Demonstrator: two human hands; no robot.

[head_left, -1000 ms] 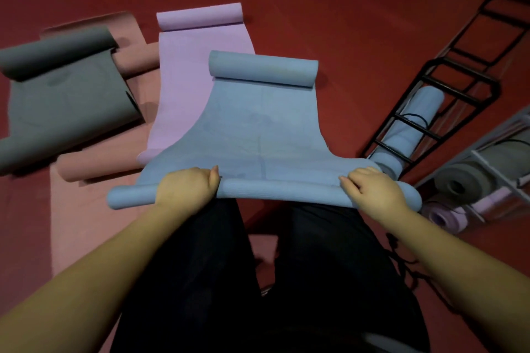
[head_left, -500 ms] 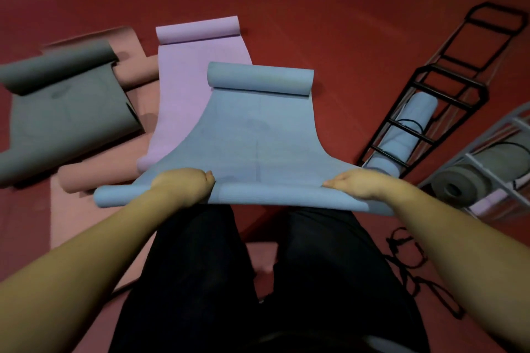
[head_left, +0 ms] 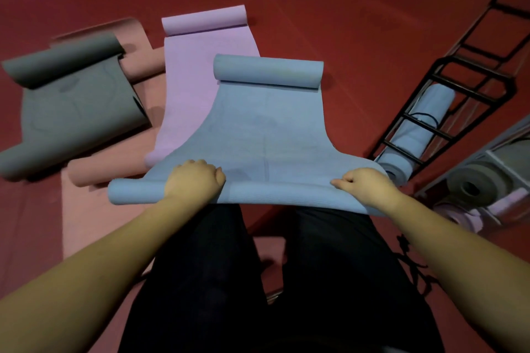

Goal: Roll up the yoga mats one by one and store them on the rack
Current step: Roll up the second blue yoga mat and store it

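Note:
A blue yoga mat (head_left: 263, 129) lies spread on the red floor in front of me, its far end curled into a roll and its near end rolled into a tube across my knees. My left hand (head_left: 193, 180) grips the near roll left of centre, fingers curled over it. My right hand (head_left: 365, 185) grips the same roll near its right end. A black wire rack (head_left: 447, 100) lies at the right with a rolled blue mat (head_left: 415, 135) inside.
A lilac mat (head_left: 198, 66) lies unrolled beside the blue one, over a pink mat (head_left: 94, 209), and a grey mat (head_left: 74, 103) sits at the left. A second, pale rack (head_left: 504, 157) at far right holds rolled grey and lilac mats. Black straps (head_left: 413, 269) lie by my right leg.
Both hands have turned the near roll forward a little, and the right hand went from flat on the roll to curled round it. The camera view shifted slightly.

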